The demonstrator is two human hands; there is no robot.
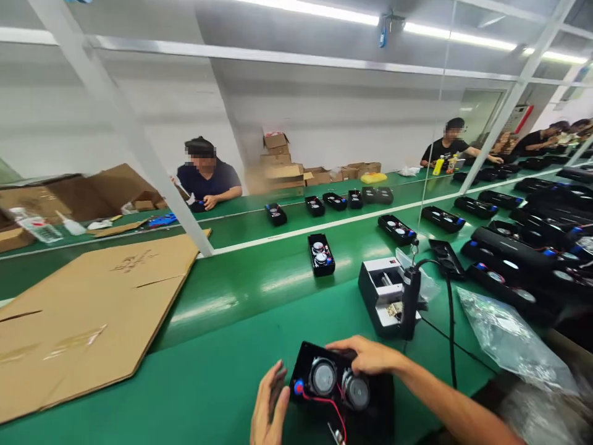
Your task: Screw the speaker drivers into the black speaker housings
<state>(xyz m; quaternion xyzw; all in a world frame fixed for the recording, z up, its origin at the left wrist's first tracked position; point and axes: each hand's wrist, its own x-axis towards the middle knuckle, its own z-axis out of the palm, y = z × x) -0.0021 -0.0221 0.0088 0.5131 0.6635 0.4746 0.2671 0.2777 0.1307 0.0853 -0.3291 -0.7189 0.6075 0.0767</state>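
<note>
Just in front of me is a black speaker housing [308, 355], tilted, its inside facing me. Two round silver speaker drivers [323, 377] sit in it, with red wires and a blue part [298, 387] at its left end. My right hand [370, 356] holds the housing's upper right edge, fingers over the rim and thumb near the right driver. Beside the left end is my left hand [270, 402], fingers raised and thumb apart; whether it touches the housing I cannot tell. A darker black piece [377, 408] lies below the housing at the right, partly hidden.
A black-and-silver box-shaped machine [384, 296] stands ahead, with a hanging black electric screwdriver [410, 300] before it. Flat cardboard [106, 309] covers the left. Another speaker housing [321, 254] lies on the green belt. Several more housings [514, 266] and plastic bags [514, 337] are at right. Co-workers sit opposite.
</note>
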